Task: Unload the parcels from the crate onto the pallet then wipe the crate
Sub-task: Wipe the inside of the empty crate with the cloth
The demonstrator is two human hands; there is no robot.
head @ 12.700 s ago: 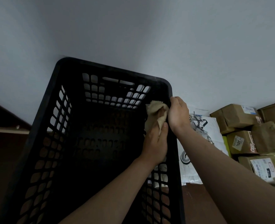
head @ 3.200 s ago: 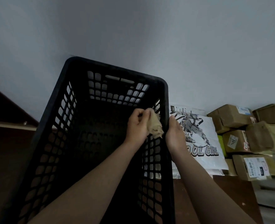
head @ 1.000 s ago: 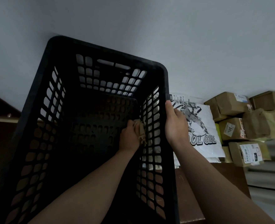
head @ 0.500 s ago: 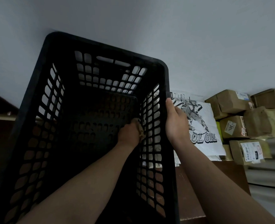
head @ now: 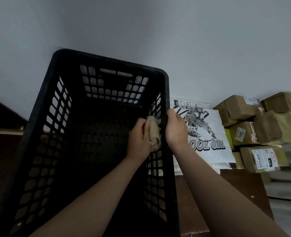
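Your left hand (head: 137,136) clenches one tan cloth (head: 154,134) inside the one black crate (head: 107,61), your right hand (head: 175,129) grasping its rim, beside one white mailer (head: 208,132) and at least five brown parcels (head: 242,106).

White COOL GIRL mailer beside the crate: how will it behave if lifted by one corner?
Likely floppy: the white mailer looks like a thin plastic bag, so it would probably sag and fold. Probably light for its size: it lies fairly flat, unlike the cardboard boxes beside it. Its smooth film may slip in a pinch.
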